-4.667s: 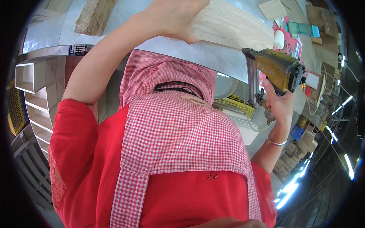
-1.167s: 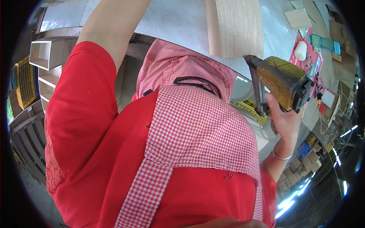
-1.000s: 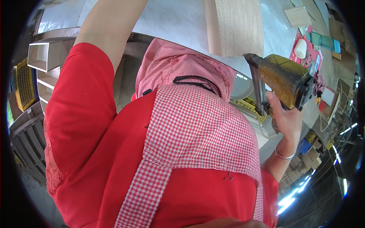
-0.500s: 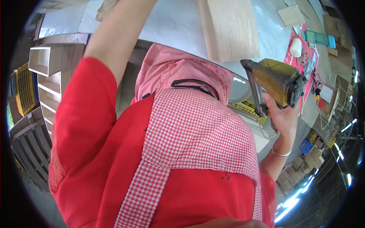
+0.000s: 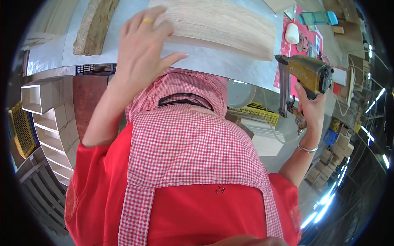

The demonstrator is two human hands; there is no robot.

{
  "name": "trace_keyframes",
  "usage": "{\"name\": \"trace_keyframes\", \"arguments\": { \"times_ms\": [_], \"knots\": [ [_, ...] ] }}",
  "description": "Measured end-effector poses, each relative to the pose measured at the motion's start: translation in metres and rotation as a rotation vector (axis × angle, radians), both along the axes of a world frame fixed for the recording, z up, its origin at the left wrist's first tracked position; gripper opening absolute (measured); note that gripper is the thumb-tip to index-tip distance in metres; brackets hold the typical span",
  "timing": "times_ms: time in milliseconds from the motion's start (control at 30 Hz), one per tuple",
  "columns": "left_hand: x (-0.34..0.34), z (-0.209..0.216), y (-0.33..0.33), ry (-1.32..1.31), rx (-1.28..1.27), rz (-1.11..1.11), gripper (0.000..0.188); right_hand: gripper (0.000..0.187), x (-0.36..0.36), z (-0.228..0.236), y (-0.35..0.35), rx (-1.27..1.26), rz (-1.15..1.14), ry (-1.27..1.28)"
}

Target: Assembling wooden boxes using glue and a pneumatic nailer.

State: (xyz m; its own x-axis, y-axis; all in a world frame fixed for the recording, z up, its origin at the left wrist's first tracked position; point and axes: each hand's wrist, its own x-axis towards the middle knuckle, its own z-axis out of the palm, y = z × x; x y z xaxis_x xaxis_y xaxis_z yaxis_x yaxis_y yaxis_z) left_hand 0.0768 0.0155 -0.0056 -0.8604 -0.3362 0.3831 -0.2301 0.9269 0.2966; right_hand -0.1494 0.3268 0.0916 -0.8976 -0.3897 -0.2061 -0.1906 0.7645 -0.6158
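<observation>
Wrapped round the handle of a yellow and black nail gun point(image 5: 307, 73), my right hand point(image 5: 311, 106) keeps the tool up at the right, beside the table's edge. The gun's long dark magazine hangs down toward me. My left hand point(image 5: 143, 49), a ring on one finger, has its fingers apart and holds nothing. It hovers near the left end of a pale wooden piece point(image 5: 221, 28) that lies lengthwise on the grey table point(image 5: 205, 65). Whether the fingertips touch the wood I cannot tell.
A rough brown wooden block point(image 5: 95, 28) lies on the table's left. At the right, a red mat point(image 5: 301, 14) bears a white bottle point(image 5: 292, 33) and a teal holder point(image 5: 318, 18). Open wooden boxes point(image 5: 47, 123) are stacked at the left. An air hose point(image 5: 266, 108) loops below the gun.
The wooden piece has turned from pointing toward me to lying lengthwise along the table. My left hand has come back nearer, into view, with its fingers spread. The nail gun stays in my right hand.
</observation>
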Motion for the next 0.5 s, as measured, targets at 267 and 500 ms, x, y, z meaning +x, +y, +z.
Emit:
{"name": "trace_keyframes", "arguments": {
  "times_ms": [267,500],
  "knots": [
    [-0.086,-0.049,-0.050,0.444,-0.102,-0.509,0.055,0.029,0.004,-0.001,0.003,0.066,0.023,-0.053],
    [-0.085,-0.025,-0.043,0.222,0.015,-0.492,0.058,0.025,0.006,-0.006,0.006,0.067,0.016,-0.057]
  ]
}}
